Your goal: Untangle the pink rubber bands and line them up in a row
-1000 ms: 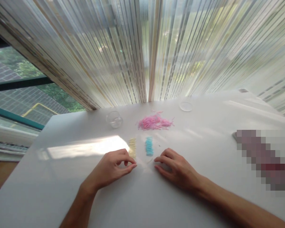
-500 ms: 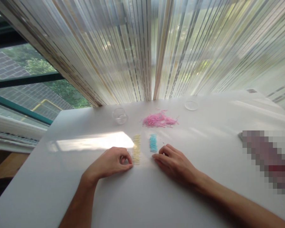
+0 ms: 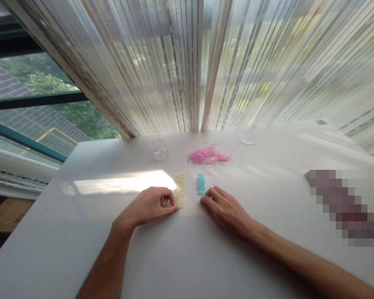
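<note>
Yellow strips: lie side by side in a narrow column on the white counter, well in from the far edge and nearer to the left edge than to the right. At the near end of that column, left hand, with thumb and forefinger curved round and tips together; cannot tell whether a strip sits pinched in the grip. To the right, across a narrow bare gap, blue strips: lie in a shorter column, roughly parallel to the yellow one. Just beside the near end of the blue column, right hand, with fingers bent down toward the counter; cannot tell from this view whether the grip is apart or together.

Beyond both columns, toward the far edge, pink strips: lie loose in a tangled pile. Left of the pile, toward the far left corner, clear cup; right of it, near the far edge, clear lid, flat. Toward the right edge, pixelated object, too blurred to name. Along the far edge, striped curtain.
</note>
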